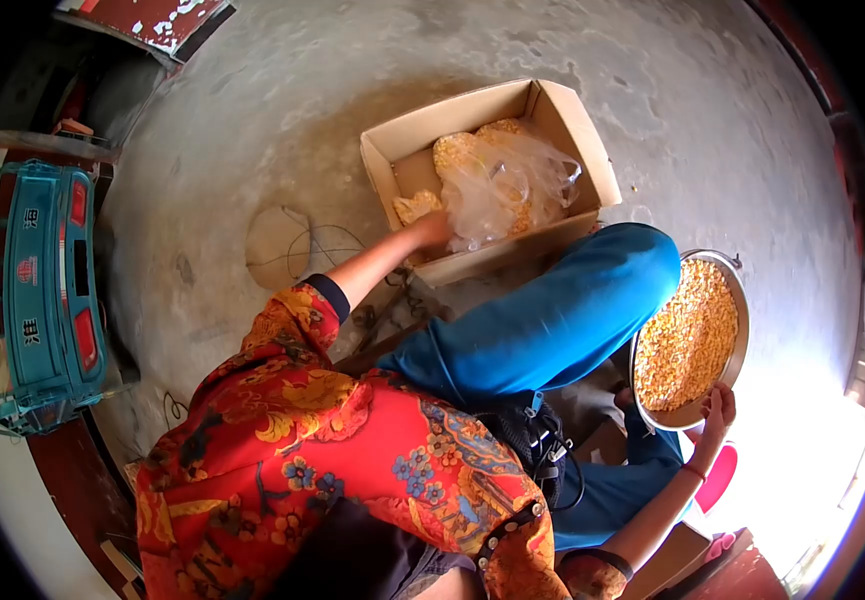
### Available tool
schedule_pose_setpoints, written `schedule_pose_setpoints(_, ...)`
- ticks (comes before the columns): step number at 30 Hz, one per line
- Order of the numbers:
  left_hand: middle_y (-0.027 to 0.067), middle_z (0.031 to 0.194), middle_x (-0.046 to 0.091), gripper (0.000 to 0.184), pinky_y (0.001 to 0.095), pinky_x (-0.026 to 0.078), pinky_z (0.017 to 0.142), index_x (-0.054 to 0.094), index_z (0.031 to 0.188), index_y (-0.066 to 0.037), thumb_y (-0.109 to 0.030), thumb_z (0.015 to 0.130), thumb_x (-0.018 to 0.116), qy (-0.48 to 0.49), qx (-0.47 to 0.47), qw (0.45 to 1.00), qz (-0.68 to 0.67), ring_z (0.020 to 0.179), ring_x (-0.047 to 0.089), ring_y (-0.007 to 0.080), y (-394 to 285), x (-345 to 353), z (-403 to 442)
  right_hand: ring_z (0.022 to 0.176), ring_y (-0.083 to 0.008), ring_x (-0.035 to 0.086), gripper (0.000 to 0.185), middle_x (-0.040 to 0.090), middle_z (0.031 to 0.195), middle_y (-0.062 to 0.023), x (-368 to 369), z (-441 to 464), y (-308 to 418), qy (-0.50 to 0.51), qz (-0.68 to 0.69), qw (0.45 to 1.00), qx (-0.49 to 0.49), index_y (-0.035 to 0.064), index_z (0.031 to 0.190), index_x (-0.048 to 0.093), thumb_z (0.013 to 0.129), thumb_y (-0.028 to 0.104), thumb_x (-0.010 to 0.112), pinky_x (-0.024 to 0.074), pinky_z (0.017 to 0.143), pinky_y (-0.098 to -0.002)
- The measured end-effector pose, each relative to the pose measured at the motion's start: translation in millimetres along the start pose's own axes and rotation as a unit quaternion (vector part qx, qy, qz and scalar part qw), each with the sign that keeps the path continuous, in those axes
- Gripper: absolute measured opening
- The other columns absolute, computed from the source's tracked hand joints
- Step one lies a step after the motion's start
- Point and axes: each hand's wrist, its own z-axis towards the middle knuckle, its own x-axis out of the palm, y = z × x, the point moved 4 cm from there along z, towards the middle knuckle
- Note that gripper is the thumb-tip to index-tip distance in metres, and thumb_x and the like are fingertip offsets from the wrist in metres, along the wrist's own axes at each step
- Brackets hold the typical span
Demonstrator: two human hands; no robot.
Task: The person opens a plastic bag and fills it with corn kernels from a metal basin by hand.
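My left hand (432, 230) reaches into the near left part of an open cardboard box (487, 262), beside a clump of yellow corn kernels (416, 206) and the edge of a clear plastic bag (487, 190). It looks closed, but its fingertips are hidden, so what it holds cannot be made out. More kernels show through and behind the bag. At the right, my right hand (716, 408) grips the near rim of a round metal basin (742, 300). Loose corn kernels (687, 335) fill much of the basin, which rests by my bent knee.
On the left stands a teal metal vehicle part with red lights (47, 290). A round flat disc (278, 248) and thin wire (337, 240) lie on the concrete floor (242, 120). A pink object (720, 478) shows below the basin, near bright sunlight.
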Motion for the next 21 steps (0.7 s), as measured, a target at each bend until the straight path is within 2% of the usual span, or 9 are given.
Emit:
schedule_pose_setpoints(2,0.0208,0.095,0.061,0.031,0.0422,0.044,0.078,0.063,0.096,-0.002,-0.028,0.078,0.060,0.003,0.007,0.995,0.101,0.090,0.058,0.0341,24,22,1,0.060,-0.0023,0.046,0.016,0.055,0.074,0.0039,14,-7,15,-0.006,-0.014,1.000,0.001,0.0059,0.100,0.059,0.087,0.014,0.054,0.0362,0.052,-0.0151)
schedule_pose_setpoints(4,0.0215,0.092,0.060,0.026,0.0426,0.045,0.075,0.061,0.096,-0.004,-0.022,0.078,0.059,-0.117,0.062,0.946,0.295,0.085,0.058,0.0353,17,37,10,0.061,-0.0018,0.046,0.016,0.055,0.076,0.0039,7,0,17,0.015,-0.042,0.999,-0.010,0.0062,0.100,0.058,0.088,0.015,0.054,0.0365,0.052,-0.0151)
schedule_pose_setpoints(8,0.0218,0.097,0.058,0.028,0.0417,0.045,0.074,0.059,0.101,-0.005,-0.017,0.076,0.058,-0.214,0.149,0.958,0.116,0.087,0.057,0.0364,-11,17,11,0.060,-0.0024,0.047,0.017,0.054,0.074,0.0030,22,-2,9,0.059,-0.096,0.994,-0.006,0.0043,0.100,0.057,0.088,0.015,0.052,0.0368,0.052,-0.0152)
schedule_pose_setpoints(11,0.0215,0.096,0.057,0.029,0.0392,0.045,0.074,0.056,0.104,-0.005,-0.020,0.080,0.053,-0.140,0.219,0.966,0.004,0.087,0.057,0.0321,-30,16,33,0.059,-0.0034,0.048,0.017,0.054,0.071,0.0024,27,-7,12,0.051,-0.136,0.989,0.004,0.0034,0.100,0.057,0.088,0.014,0.051,0.0377,0.051,-0.0161)
schedule_pose_setpoints(13,0.0162,0.094,0.058,0.031,0.0362,0.044,0.074,0.055,0.109,-0.006,-0.023,0.085,0.044,0.129,0.266,0.955,0.039,0.088,0.057,0.0238,24,63,96,0.060,-0.0036,0.048,0.018,0.054,0.071,0.0024,30,-11,11,0.042,-0.119,0.992,0.013,0.0035,0.101,0.057,0.087,0.014,0.052,0.0384,0.052,-0.0164)
schedule_pose_setpoints(14,0.0098,0.097,0.059,0.036,0.0339,0.044,0.076,0.055,0.110,-0.007,-0.030,0.091,0.037,0.171,0.073,0.981,-0.046,0.090,0.055,0.0177,84,95,139,0.061,-0.0035,0.048,0.018,0.054,0.072,0.0025,28,-15,13,0.042,-0.104,0.994,0.017,0.0041,0.102,0.057,0.087,0.014,0.053,0.0390,0.052,-0.0166)
schedule_pose_setpoints(16,0.0137,0.109,0.059,0.038,0.0317,0.041,0.085,0.054,0.112,-0.001,-0.030,0.091,0.042,0.219,-0.155,0.941,-0.205,0.098,0.053,0.0201,57,111,90,0.064,-0.0039,0.050,0.017,0.056,0.076,0.0005,24,-31,21,0.047,-0.102,0.993,0.027,0.0028,0.097,0.058,0.086,0.015,0.054,0.0400,0.054,-0.0173)
schedule_pose_setpoints(19,0.0129,0.107,0.059,0.037,0.0315,0.042,0.084,0.055,0.112,-0.002,-0.029,0.091,0.043,0.217,-0.120,0.953,-0.175,0.097,0.053,0.0197,65,103,86,0.067,-0.0047,0.050,0.017,0.057,0.077,-0.0006,39,-50,36,0.030,-0.164,0.986,-0.031,0.0007,0.093,0.058,0.085,0.015,0.055,0.0409,0.059,-0.0181)
schedule_pose_setpoints(21,0.0124,0.106,0.059,0.036,0.0314,0.043,0.083,0.055,0.112,-0.002,-0.029,0.091,0.043,0.199,-0.092,0.966,-0.140,0.096,0.054,0.0194,69,82,94,0.064,-0.0042,0.047,0.013,0.054,0.072,0.0022,52,-55,50,-0.011,-0.089,0.995,-0.053,0.0007,0.093,0.059,0.085,0.010,0.054,0.0384,0.056,-0.0183)
